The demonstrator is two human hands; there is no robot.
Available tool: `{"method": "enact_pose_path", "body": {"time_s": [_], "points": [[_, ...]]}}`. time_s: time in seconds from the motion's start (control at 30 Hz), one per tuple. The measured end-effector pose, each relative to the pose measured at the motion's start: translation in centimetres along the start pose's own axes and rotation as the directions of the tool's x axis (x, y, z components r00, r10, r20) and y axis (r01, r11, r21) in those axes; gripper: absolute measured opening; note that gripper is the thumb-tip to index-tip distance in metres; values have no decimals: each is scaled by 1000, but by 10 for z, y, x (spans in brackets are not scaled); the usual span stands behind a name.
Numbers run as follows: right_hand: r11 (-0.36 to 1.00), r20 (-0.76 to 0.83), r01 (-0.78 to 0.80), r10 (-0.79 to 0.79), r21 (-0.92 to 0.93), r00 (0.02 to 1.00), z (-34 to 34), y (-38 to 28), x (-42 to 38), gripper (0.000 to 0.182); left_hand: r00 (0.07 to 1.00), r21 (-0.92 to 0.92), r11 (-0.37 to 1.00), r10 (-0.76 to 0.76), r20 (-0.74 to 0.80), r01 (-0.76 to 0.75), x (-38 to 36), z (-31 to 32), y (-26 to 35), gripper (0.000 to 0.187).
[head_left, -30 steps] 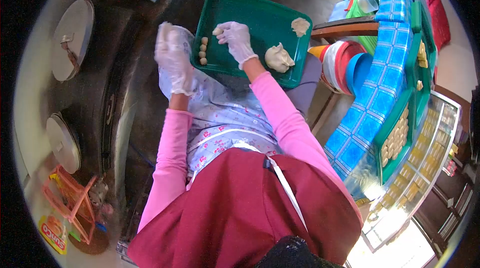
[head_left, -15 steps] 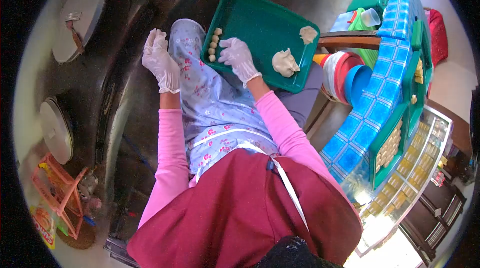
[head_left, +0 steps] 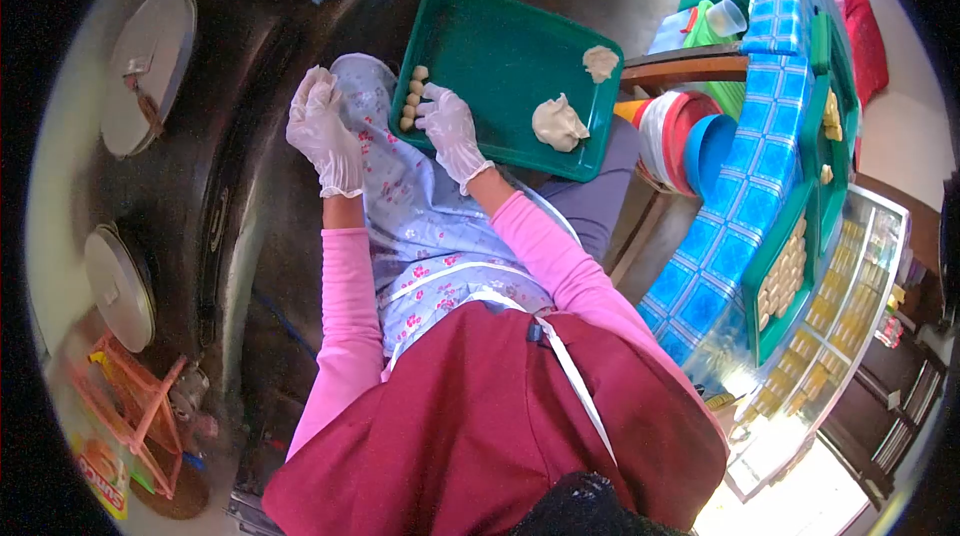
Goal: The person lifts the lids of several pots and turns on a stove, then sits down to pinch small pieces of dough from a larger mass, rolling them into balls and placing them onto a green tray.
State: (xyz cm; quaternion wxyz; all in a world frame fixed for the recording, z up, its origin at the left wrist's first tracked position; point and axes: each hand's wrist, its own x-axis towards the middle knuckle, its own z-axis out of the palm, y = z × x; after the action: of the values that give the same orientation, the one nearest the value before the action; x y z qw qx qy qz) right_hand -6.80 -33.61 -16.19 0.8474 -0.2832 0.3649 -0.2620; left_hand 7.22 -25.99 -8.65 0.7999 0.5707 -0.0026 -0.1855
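On my lap rests a green tray [head_left: 500, 31]. A short row of several small dough balls [head_left: 411, 106] lines its left side. Toward the tray's right are a large dough lump [head_left: 559, 124] and a smaller, flatter dough piece [head_left: 600, 64]. My right hand [head_left: 450, 128], in a clear glove, is over the tray's lower left edge, its fingertips beside the dough balls and bent. My left hand [head_left: 322, 126], gloved too, is raised left of the tray with its fingers curled together; what it holds, if anything, is hidden.
A blue checked table [head_left: 740, 206] at the right bears green trays with dough pieces [head_left: 782, 276]. Red and blue tubs [head_left: 708, 151] stand beside it. Round lids [head_left: 150, 71] are at the left, and an orange rack [head_left: 135, 406] is at lower left.
The view has shifted slightly. My right hand has moved closer to the row of dough balls, its fingertips now beside them. My left hand's fingers look more closed.
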Motion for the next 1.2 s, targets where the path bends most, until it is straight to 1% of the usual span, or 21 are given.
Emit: {"method": "enact_pose_path", "body": {"time_s": [0.07, 0.1, 0.17, 0.2, 0.23, 0.27, 0.33, 0.37, 0.43, 0.47, 0.53, 0.6, 0.67, 0.73, 0.8, 0.83, 0.93, 0.97, 1.0, 1.07, 1.2], "points": [[845, -169, 60, -176, -532, 970, 37, -42, -33, 36, 999, 16, 1000, -21, 35, 20, -7, 8, 2, 27], [723, -130, 258, -433, -641, 892, 15, -14, -10, 19, 998, 20, 1000, -24, 54, 23, -11, 11, 1, 27], [971, -164, 112, -147, -210, 975, 22, -30, -11, 20, 995, 26, 999, -28, 93, 26, -17, 20, -3, 26], [999, -124, 12, -8, 31, 992, 22, -35, -10, 21, 991, 32, 996, -82, 106, 79, -22, 24, -4, 26], [981, -104, 104, -123, -166, 987, 15, -32, -6, 21, 984, 40, 991, -135, 119, 131, -27, 27, -5, 26], [812, -29, 280, -342, -512, 939, 7, -41, 0, 20, 974, 44, 983, -184, 134, 179, -30, 34, -6, 26], [101, 298, 425, -570, -899, 766, -9, -67, -4, 18, 927, 138, 958, -280, 248, 252, -42, 43, -11, 24], [169, 246, 481, -688, -860, 682, -19, -86, -20, 14, 898, 189, 941, -327, 294, 281, -48, 44, -14, 23], [-111, 252, 245, -695, -963, 674, -61, -124, -30, 13, 789, 170, 903, -427, 441, 394, -60, 46, -24, 27], [-361, 316, 85, -650, -929, 691, -92, -134, -31, 11, 708, 242, 858, -512, 487, 453, -71, 52, -25, 30], [-314, 354, 212, -519, -925, 778, -136, -155, -41, 14, 463, 343, 710, -677, 572, 615, -88, 60, -51, 33], [-276, 534, 465, -284, -841, 797, -166, -158, -34, 14, 262, 410, 582, -747, 612, 702, -113, 72, -74, 35], [-409, 557, 446, -207, -796, 804, -162, -160, -44, 12, 17, 466, 353, -811, 584, 812, -127, 86, -102, 27], [-520, 571, 420, -166, -744, 804, -162, -161, -55, 12, -77, 457, 213, -840, 536, 864, -143, 99, -127, 25], [-606, 582, 385, -162, -696, 797, -166, -162, -61, 12, -77, 334, 162, -795, 602, 929, -155, 111, -141, 23], [-611, 484, 293, -172, -736, 858, -167, -157, -60, 11, -73, 270, 130, -772, 631, 954, -160, 116, -146, 22], [-508, 417, 237, -276, -828, 866, -172, -161, -75, 13, 31, 160, 130, -859, 511, 978, -168, 131, -155, 20], [-298, 316, 225, -306, -928, 898, -172, -165, -80, 13, 57, 178, 164, -869, 491, 970, -170, 133, -156, 18], [81, 119, 152, -317, -985, 941, -166, -166, -92, 12, 83, 199, 197, -879, 469, 960, -172, 132, -161, 16], [744, -225, -56, -129, -666, 966, -153, -167, -116, 11, 103, 207, 221, -880, 464, 953, -172, 125, -187, 15], [959, -150, -80, 40, -272, 988, -130, -176, -145, 16, 68, 147, 171, -846, 529, 974, -161, 125, -214, 16]]}}
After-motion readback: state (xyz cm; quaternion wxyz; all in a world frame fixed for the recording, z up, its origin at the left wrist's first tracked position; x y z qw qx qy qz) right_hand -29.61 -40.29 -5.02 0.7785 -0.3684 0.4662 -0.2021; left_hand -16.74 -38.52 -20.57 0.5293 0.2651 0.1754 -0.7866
